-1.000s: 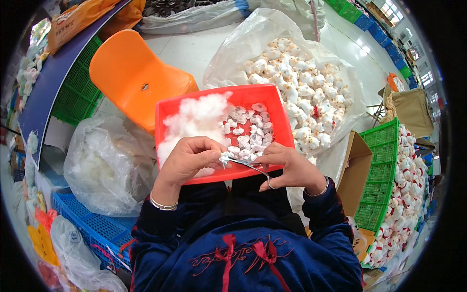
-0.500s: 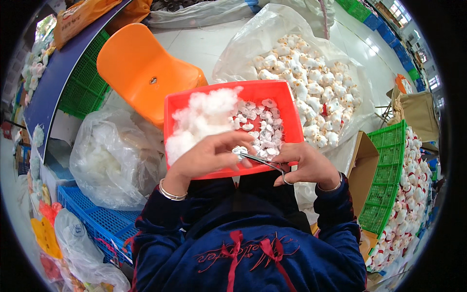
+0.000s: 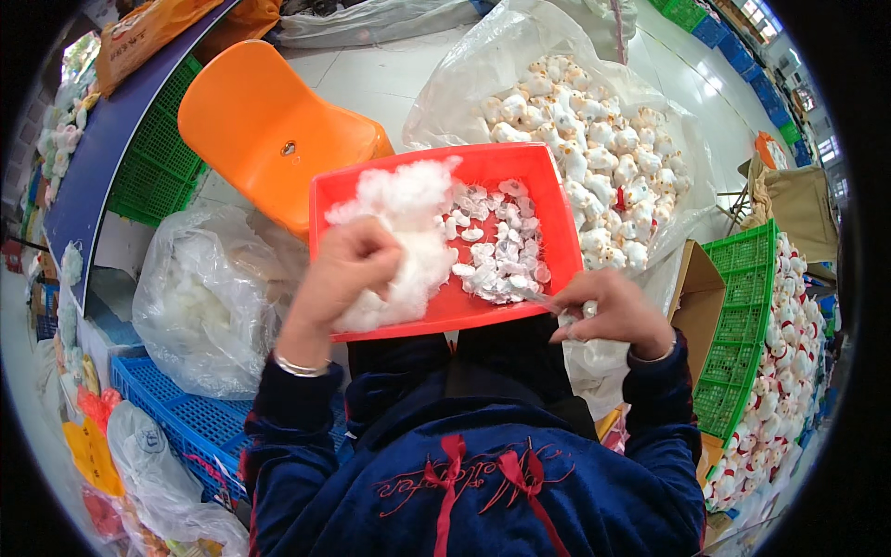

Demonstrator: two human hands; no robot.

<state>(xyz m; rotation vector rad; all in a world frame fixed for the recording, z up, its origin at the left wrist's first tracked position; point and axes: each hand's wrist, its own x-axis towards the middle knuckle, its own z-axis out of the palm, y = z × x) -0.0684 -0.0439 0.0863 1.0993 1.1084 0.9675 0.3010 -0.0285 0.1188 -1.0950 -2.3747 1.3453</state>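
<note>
A red plastic tray [image 3: 445, 318] rests across my lap. White fluffy stuffing [image 3: 422, 246] fills its left side, and many small white fabric pieces [image 3: 506, 260] lie on its right. My left hand [image 3: 353, 265] is closed over the stuffing, fingers curled into the fluff; its fingertips are partly hidden. My right hand [image 3: 608, 311] is at the tray's near right corner, wrapped round scissor-handled metal forceps [image 3: 536, 297] that point left over the small pieces. A small white piece [image 3: 589, 308] shows between its fingers. The forceps' handles are mostly hidden.
An orange chair [image 3: 269, 130] stands beyond the tray at left. A clear bag of white stuffed toys [image 3: 603, 167] lies beyond at right. At left are a bag of stuffing [image 3: 200, 302] and a blue crate [image 3: 176, 404]; at right, a green crate [image 3: 738, 334] beside more toys.
My left hand has moved left from the small white piece to the stuffing and closed. My right hand has drawn slightly right with the forceps, and a white piece now shows in it.
</note>
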